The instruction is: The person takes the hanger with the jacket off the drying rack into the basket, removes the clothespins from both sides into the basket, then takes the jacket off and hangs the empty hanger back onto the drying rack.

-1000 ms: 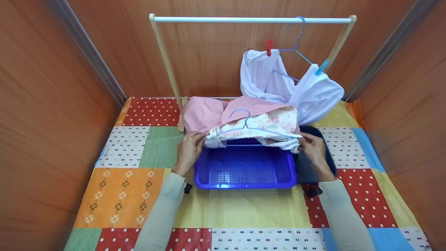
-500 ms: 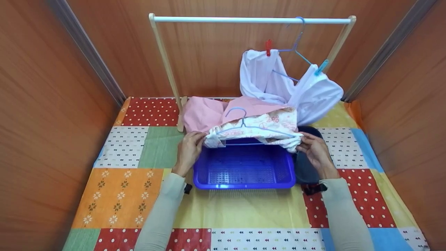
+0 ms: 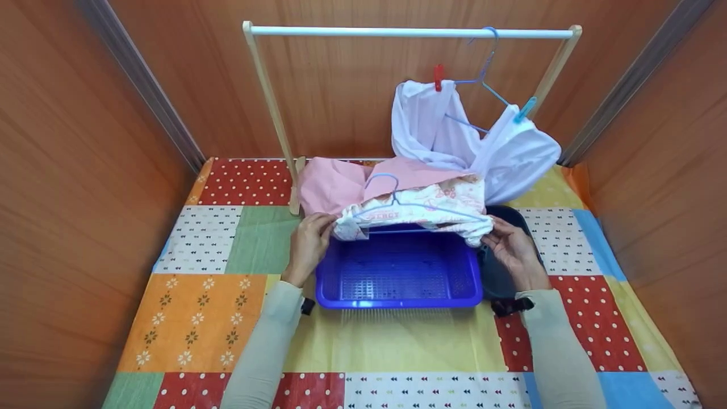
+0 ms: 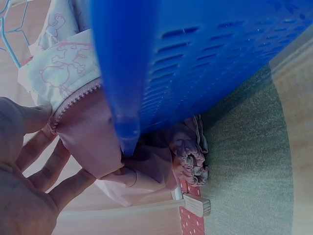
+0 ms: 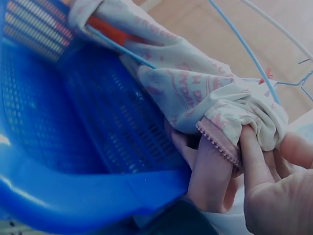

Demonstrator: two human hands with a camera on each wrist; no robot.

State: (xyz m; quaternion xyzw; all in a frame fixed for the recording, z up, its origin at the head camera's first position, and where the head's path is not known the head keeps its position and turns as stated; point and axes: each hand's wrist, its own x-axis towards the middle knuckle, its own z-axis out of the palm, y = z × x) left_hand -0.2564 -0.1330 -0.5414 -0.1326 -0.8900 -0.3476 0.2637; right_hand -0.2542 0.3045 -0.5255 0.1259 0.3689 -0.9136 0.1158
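A pink zip-up jacket (image 3: pixel 335 182) with a white printed lining (image 3: pixel 448 199) is held up across the back of a blue plastic basket (image 3: pixel 397 304). A blue hanger (image 3: pixel 431 207) lies across the lining, its hook pointing up. My left hand (image 3: pixel 306 241) pinches the jacket's left edge; the left wrist view shows a pink zipper (image 4: pixel 76 98) by the thumb. At the right side, my right hand (image 3: pixel 514 250) pinches bunched lining at the hanger's end. In the right wrist view, the zipper edge (image 5: pixel 217 142) hangs beside the fingers.
Behind stands a rack with a white rail (image 3: pixel 363 31). From it hangs a white garment (image 3: pixel 431 119) on another hanger, with a red clothespin (image 3: pixel 438 78) and a teal clothespin (image 3: pixel 525 109). A dark tub (image 3: pixel 500 278) sits right of the basket, on a patchwork cloth (image 3: pixel 193 324).
My right hand has shifted slightly on the bunched lining. The hanger's hook has moved a little left and up, while my left hand stays in place.
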